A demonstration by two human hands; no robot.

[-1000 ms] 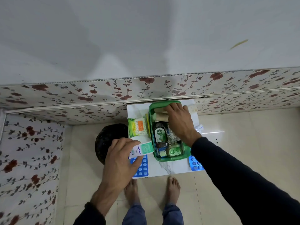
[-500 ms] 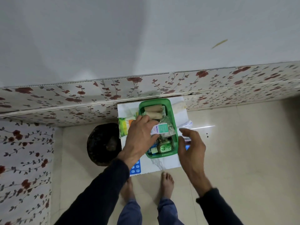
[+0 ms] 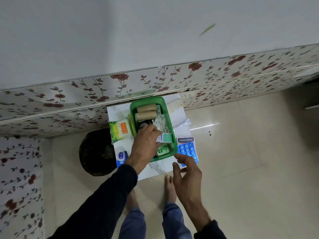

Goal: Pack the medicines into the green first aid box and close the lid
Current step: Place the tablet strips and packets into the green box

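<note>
The green first aid box (image 3: 168, 116) stands lidless on a small white marble-look table (image 3: 155, 169). Inside lie two beige bandage rolls (image 3: 146, 111), a silver foil strip (image 3: 160, 124) and a green bottle (image 3: 162, 150). My left hand (image 3: 145, 145) reaches into the box and grips a white and mint medicine carton (image 3: 165, 138) over its middle. My right hand (image 3: 187, 171) hovers open at the table's front right corner, just below a blue blister pack (image 3: 187, 150) and a Hansaplast box (image 3: 185, 140).
A green cotton-bud pack (image 3: 120, 130) lies left of the box, a white tube (image 3: 183, 125) to its right, a small blue jar (image 3: 122, 155) at the front left. A dark round object (image 3: 94, 152) sits on the floor left of the table. My bare feet (image 3: 170, 188) stand below.
My left hand carried the carton from the table's left side into the box. My right hand left the bandage rolls and dropped to the front right corner near the blister pack.
</note>
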